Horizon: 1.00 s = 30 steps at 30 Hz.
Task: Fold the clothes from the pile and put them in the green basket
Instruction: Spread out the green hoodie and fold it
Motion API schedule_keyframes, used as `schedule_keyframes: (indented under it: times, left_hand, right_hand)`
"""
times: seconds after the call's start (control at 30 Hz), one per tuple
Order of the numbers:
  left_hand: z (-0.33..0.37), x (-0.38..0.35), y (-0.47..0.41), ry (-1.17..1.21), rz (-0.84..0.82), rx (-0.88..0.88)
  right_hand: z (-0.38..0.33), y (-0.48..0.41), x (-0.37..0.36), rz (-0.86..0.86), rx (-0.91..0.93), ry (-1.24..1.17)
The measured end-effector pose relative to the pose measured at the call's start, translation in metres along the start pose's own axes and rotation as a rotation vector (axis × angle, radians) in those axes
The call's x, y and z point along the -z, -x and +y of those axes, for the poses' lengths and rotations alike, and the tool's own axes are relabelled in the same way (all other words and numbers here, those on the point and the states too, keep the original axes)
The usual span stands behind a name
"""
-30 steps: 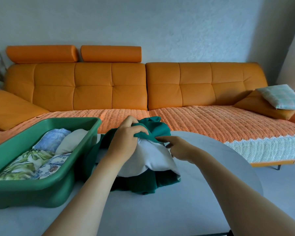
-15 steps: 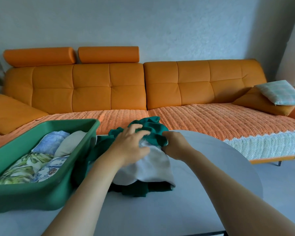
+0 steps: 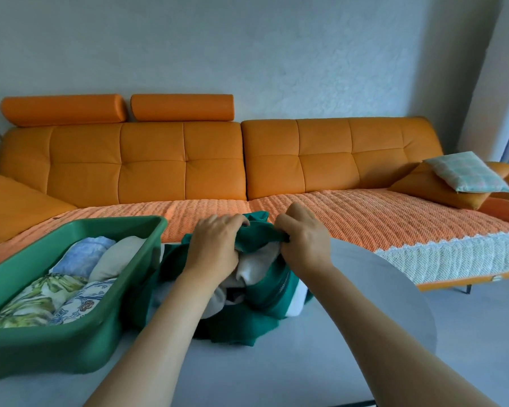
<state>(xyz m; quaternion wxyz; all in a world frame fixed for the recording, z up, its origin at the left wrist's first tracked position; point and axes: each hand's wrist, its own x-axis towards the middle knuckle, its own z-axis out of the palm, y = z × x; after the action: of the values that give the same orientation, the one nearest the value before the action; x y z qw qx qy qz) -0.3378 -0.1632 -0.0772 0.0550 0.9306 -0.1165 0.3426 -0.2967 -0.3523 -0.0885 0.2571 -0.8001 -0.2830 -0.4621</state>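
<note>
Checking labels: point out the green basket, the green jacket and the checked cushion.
green basket (image 3: pixel 56 351), head view, front wall.
green jacket (image 3: pixel 241 327), head view, lower front fold.
checked cushion (image 3: pixel 465 171), head view, top face.

Matt green plastic basket (image 3: pixel 71 345), soft cloth garments (image 3: pixel 256 295), smooth leather sofa (image 3: pixel 182 163).

A long orange sofa (image 3: pixel 212 163) stands against a pale textured wall (image 3: pixel 247 54), with a checked cushion (image 3: pixel 465 171) at its right end, behind a round grey table (image 3: pixel 394 289).
</note>
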Motion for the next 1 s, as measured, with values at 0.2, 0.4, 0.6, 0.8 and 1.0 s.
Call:
schedule_keyframes:
  times: [0.2, 0.4, 0.6, 0.8, 1.0]
  left_hand:
    - [0.034, 0.008, 0.026, 0.425, -0.459, 0.074]
    - [0.019, 0.011, 0.026, 0.22, -0.208, 0.131]
    - [-0.001, 0.007, 0.027, 0.233, 0.002, 0.341]
    - [0.023, 0.01, 0.024, 0.362, 0.039, 0.127]
    - [0.039, 0.003, 0.025, 0.442, -0.006, -0.042]
  right_hand:
    - [0.004, 0.019, -0.004, -0.276, 0.062, 0.005]
    - [0.007, 0.024, 0.023, -0.688, -0.283, 0.003]
    - [0.016, 0.025, 0.043, -1.02, -0.471, -0.074]
    - [0.004, 0.018, 0.044, -0.502, -0.529, 0.116]
    - [0.015, 0.014, 0.038, -0.101, -0.513, 0.151]
